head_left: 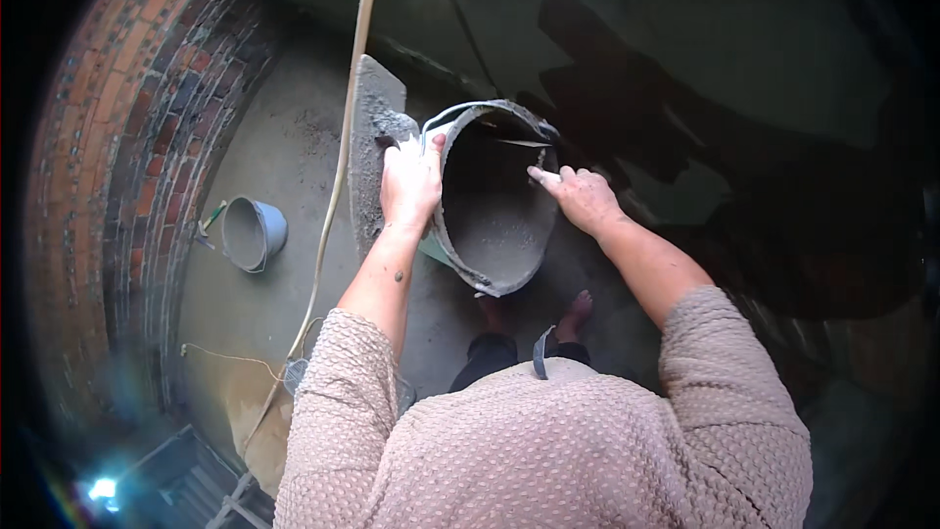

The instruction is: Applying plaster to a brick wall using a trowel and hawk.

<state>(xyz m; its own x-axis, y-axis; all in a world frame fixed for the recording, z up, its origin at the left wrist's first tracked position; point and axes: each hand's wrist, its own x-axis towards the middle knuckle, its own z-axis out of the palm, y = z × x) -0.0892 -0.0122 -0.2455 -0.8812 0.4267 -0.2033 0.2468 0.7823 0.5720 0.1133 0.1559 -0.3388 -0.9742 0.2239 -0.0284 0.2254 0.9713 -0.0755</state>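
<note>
In front of the person, just above the feet (580, 306), is a large bucket (504, 290) with its mouth turned to the camera; whether it stands on the floor (264, 127) or is tilted, I cannot tell. Inside it lies grey mortar (499, 237), mostly low against the near wall, so the supply does not look used up.

The left hand (409, 186) is beside the left rim, fingers bent and closed, and it seems to have hold of a long flat board (368, 165). The board carries a lump of mortar (394, 123) near its upper end, and its face is dirty with more of it. The right hand (587, 201) is at the opposite rim, curled around what seems to be a pale handle (550, 178); the tool's working end is not clear.

By my judgement, the work is in the middle of a loading step: some mortar is on the board, and much remains in the bucket. On the dim surface to the right there is a large dark patch (793, 245), perhaps a part already covered, with paler area (744, 20) around it, perhaps left to do. The shadow does not permit me to be certain.
</note>
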